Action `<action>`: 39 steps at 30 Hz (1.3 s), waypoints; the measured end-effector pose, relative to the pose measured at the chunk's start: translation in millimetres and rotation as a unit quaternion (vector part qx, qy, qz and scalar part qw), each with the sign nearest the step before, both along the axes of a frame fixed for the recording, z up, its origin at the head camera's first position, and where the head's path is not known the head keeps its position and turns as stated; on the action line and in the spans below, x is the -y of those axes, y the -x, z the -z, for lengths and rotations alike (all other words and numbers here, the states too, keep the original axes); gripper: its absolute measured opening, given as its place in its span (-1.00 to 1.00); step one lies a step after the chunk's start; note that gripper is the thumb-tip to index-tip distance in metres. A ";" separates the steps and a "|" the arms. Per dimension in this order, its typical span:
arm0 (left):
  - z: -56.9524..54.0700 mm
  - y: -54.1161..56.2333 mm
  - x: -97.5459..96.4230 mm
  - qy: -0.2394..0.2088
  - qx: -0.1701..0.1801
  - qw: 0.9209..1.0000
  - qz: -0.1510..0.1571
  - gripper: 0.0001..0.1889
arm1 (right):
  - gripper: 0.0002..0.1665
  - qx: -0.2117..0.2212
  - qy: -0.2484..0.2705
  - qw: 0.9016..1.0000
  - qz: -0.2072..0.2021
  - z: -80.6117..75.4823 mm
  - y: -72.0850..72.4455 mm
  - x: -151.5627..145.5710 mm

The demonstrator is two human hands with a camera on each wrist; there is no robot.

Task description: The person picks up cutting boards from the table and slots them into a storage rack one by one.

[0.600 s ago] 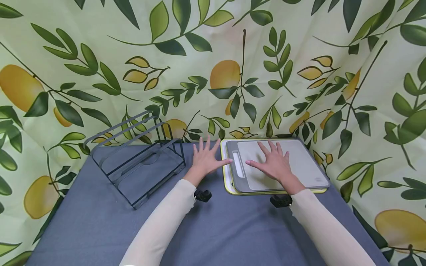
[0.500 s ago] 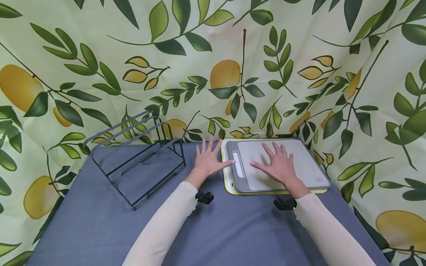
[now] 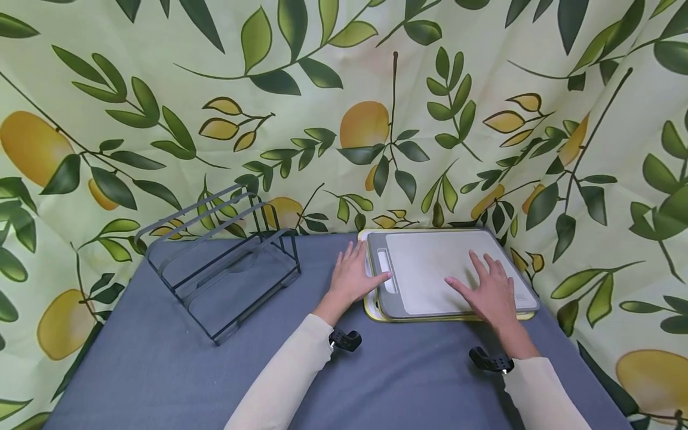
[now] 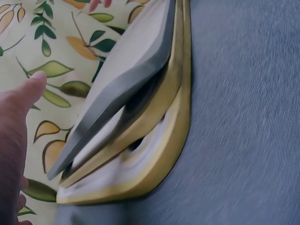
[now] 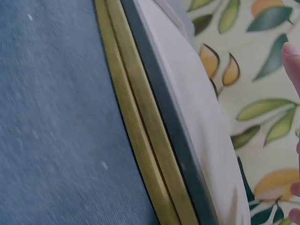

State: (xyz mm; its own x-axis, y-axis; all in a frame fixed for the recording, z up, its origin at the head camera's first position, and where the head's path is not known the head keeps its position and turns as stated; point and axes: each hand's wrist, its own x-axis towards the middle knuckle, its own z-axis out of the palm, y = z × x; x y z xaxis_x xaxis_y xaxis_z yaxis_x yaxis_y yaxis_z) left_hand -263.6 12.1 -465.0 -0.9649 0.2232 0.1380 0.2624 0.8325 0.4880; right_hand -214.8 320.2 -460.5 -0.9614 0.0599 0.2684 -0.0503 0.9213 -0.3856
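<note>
In the head view, a stack of boards (image 3: 430, 280) is lying flat on the blue-grey surface (image 3: 161, 376), right of the middle of the frame and close to the patterned cloth (image 3: 215, 71) that is filling the background. A grey-rimmed board (image 3: 419, 251) with a pale face is resting on top, its slot (image 3: 383, 260) showing near its left end. Beneath it, two yellow-edged boards are lying one on the other, the upper one (image 5: 145, 117) and the lower one (image 5: 127, 117) both showing in the right wrist view. In the left wrist view, their rounded corners are jutting out past the grey rim. The left hand (image 3: 350, 276) is hovering about the left end of the stack, fingers spreading wide, its thumb pointing across the slot. The right hand (image 3: 491, 295) is hovering over the right part of the pale face, its fingers also standing wide. Whether either hand is touching the boards, one cannot tell. A dark wire rack (image 3: 258, 306) is standing in the left half of the frame, well apart from both hands. Light sleeves are covering the forearms, and a black device is sitting at each wrist.
</note>
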 end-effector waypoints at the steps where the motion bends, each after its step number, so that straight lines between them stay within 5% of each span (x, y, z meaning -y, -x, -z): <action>1: 1.9 -0.8 -1.9 -0.008 0.002 1.000 -0.001 0.13 | 0.11 -0.006 0.005 1.000 0.004 1.2 -0.3 -3.4; 15: 27.5 -8.9 -26.6 -0.115 0.024 0.993 -0.008 0.04 | 0.05 -0.041 0.084 0.992 0.089 20.5 0.4 -45.9; 20: 41.8 -12.1 -25.8 -0.140 0.021 0.990 -0.014 0.01 | 0.04 -0.038 0.129 0.982 0.133 35.7 -3.3 -48.3; 25: 52.0 -9.5 -26.9 -0.162 0.003 0.987 -0.011 -0.09 | 0.02 -0.088 0.154 0.966 0.185 45.0 -6.0 -47.8; 30: 56.4 -12.2 -26.6 -0.164 -0.002 0.986 -0.011 -0.14 | -0.04 -0.096 0.184 0.954 0.215 51.0 -11.7 -51.5; 39: 56.5 -15.6 -23.4 -0.208 0.022 0.978 -0.009 -0.17 | 0.04 -0.061 0.194 0.952 0.229 52.9 -15.8 -54.0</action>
